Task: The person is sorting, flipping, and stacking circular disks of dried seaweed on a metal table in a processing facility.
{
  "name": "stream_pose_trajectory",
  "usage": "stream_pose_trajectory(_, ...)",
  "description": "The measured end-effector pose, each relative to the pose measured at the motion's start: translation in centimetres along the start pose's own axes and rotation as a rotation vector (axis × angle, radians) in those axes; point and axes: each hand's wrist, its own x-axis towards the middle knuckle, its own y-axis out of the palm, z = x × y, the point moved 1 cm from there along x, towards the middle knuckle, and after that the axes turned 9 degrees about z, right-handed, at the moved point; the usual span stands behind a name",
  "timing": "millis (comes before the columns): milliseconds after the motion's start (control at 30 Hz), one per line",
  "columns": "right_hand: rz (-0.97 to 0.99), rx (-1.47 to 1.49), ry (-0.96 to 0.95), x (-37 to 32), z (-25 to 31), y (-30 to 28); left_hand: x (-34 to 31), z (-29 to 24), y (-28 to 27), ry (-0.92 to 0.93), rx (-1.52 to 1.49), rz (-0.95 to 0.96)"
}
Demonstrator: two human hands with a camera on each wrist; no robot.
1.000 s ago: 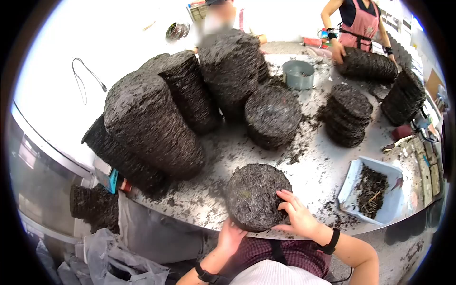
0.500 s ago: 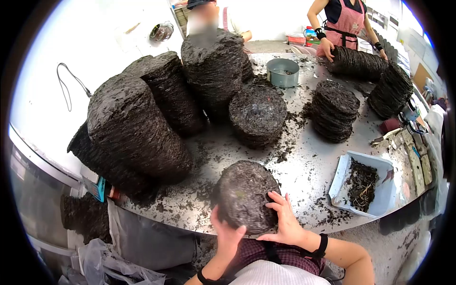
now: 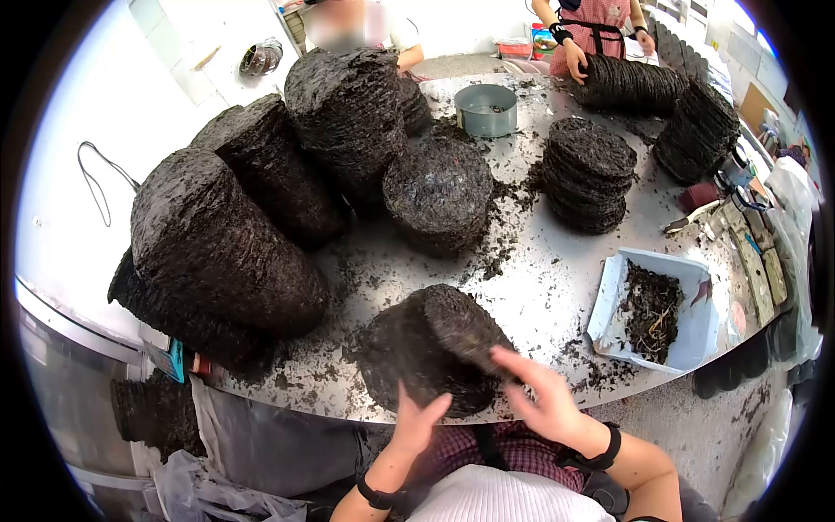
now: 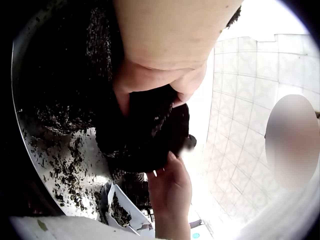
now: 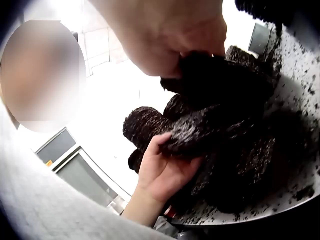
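Dark round discs lie in a low stack (image 3: 391,348) at the table's near edge. One upper disc (image 3: 465,326) is lifted and tilted, its right side pinched between the fingers and thumb of the right hand (image 3: 552,409). Against the stack's near side rests the left hand (image 3: 417,426), thumb spread from the fingers. In the right wrist view the left hand (image 5: 167,172) has its thumb on top of a dark disc edge and its fingers beneath. The left wrist view shows the right hand (image 4: 172,192) at the disc's far edge.
Tall leaning dark stacks (image 3: 226,244) fill the table's left side. Behind are a shorter stack (image 3: 439,196), a grey-green ring (image 3: 485,111) and another stack (image 3: 590,174). A blue tray (image 3: 609,300) of scraps sits right. Another person (image 3: 600,30) touches a lying roll (image 3: 631,85).
The right hand has raised the upper disc's right side, which lay flat on the stack earlier. The left hand has stayed at the stack's near side. The head view has shifted.
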Motion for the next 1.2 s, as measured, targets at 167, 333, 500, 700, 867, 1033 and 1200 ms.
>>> stream_pose_trajectory(167, -0.576, 0.477, 0.223, -1.6, -6.5, -3.3, -1.3, 0.6, -2.8, 0.009, -0.049, -0.214)
stream_pose_trajectory(333, -0.717, 0.167, 0.42, -1.7, -12.1, -3.8, -0.8, -0.7, -1.6, 0.035, -0.276, -0.313)
stream_pose_trajectory(500, -0.41, -0.018, 0.132, 4.9, -8.0, -6.5, 0.0, 1.5, -4.8, -0.069, -0.396, -0.291)
stream_pose_trajectory(700, -0.363, -0.174, 0.03, 20.1, -5.8, -8.3, 0.6, 0.7, -3.5, -0.102, -0.321, -0.313)
stream_pose_trajectory(867, -0.378, -0.53, 0.121, 31.7, -6.8, -8.1, 1.0, 1.0, -4.3, -0.14, -0.376, -0.217)
stream_pose_trajectory(1033, -0.243, -0.705, 0.346, 34.5, -7.8, -8.4, 0.7, 3.6, -5.8, -0.121, -0.16, -0.217)
stream_pose_trajectory(1200, -0.164, -0.833, 0.359, 34.4, -8.6, -9.4, 0.8, 2.6, -5.4, -0.153, -0.378, -0.222)
